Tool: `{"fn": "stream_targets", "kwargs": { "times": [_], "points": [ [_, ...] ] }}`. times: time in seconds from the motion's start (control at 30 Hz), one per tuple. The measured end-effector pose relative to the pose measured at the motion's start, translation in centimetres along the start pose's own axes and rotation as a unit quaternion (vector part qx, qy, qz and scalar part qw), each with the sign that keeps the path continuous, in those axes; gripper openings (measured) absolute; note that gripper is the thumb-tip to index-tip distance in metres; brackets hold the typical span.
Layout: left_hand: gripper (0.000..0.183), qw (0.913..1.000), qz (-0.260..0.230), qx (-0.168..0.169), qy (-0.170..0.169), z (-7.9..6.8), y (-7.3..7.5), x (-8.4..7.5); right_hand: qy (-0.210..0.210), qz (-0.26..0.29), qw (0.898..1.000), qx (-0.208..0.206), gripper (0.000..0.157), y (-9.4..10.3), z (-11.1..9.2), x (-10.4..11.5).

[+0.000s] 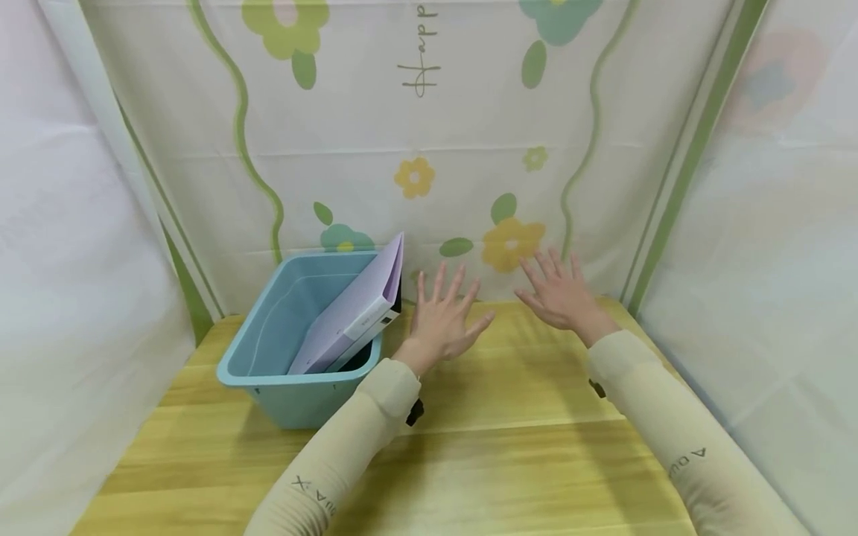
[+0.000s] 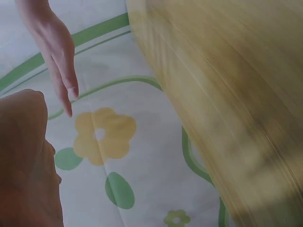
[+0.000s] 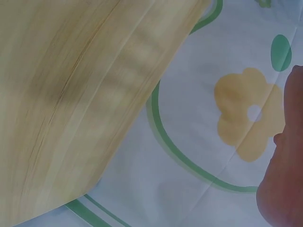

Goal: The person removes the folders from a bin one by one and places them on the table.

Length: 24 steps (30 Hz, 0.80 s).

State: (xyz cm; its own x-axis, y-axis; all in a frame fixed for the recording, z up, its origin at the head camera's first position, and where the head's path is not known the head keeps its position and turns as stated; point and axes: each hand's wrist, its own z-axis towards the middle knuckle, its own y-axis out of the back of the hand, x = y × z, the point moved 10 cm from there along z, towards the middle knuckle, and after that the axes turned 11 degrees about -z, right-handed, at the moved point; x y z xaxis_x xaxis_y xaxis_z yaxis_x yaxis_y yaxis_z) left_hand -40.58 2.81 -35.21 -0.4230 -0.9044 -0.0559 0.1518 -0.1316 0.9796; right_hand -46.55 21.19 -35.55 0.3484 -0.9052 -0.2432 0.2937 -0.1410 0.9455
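Both hands hover over the wooden table with fingers straight and spread, backs up. My left hand (image 1: 442, 320) is just right of a blue plastic basin (image 1: 295, 380) and holds nothing. Farther right, my right hand (image 1: 559, 296) is likewise bare. Inside the basin a lilac ring binder (image 1: 351, 313) leans at a slant, its upper end sticking out over the right rim. Something dark shows beneath the binder, too hidden to name. In the left wrist view, the right hand (image 2: 59, 52) appears beyond the near edge of the left hand (image 2: 23, 156). The right wrist view catches part of the right hand (image 3: 284, 161).
The wood-grain table (image 1: 509, 461) has fabric around it. A white curtain (image 1: 469, 119) with printed flowers hangs behind its back edge. White sheets (image 1: 87, 223) stand at left and right, close to the table's sides.
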Motion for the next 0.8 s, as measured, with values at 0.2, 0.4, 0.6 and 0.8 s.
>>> {"fn": "stream_targets", "kwargs": {
  "times": [0.2,0.4,0.6,0.8],
  "points": [
    [0.077,0.9999,0.012,-0.003,-0.002,-0.4,0.4,-0.6,0.009,-0.004,1.0,-0.001,0.074,0.5,0.1,0.3],
    [0.077,0.9995,0.007,-0.013,-0.029,-1.5,1.4,-2.1,0.014,-0.011,1.0,0.001,0.072,0.8,-0.4,0.5],
    [0.077,0.9985,0.023,-0.027,-0.041,-2.3,2.2,-2.8,0.021,-0.013,1.0,-0.003,0.073,1.1,-0.5,0.4],
    [0.076,0.9986,0.02,-0.025,-0.043,-2.8,2.4,-2.7,0.027,-0.014,1.0,-0.003,0.074,1.3,-0.8,0.6]
  ]
}}
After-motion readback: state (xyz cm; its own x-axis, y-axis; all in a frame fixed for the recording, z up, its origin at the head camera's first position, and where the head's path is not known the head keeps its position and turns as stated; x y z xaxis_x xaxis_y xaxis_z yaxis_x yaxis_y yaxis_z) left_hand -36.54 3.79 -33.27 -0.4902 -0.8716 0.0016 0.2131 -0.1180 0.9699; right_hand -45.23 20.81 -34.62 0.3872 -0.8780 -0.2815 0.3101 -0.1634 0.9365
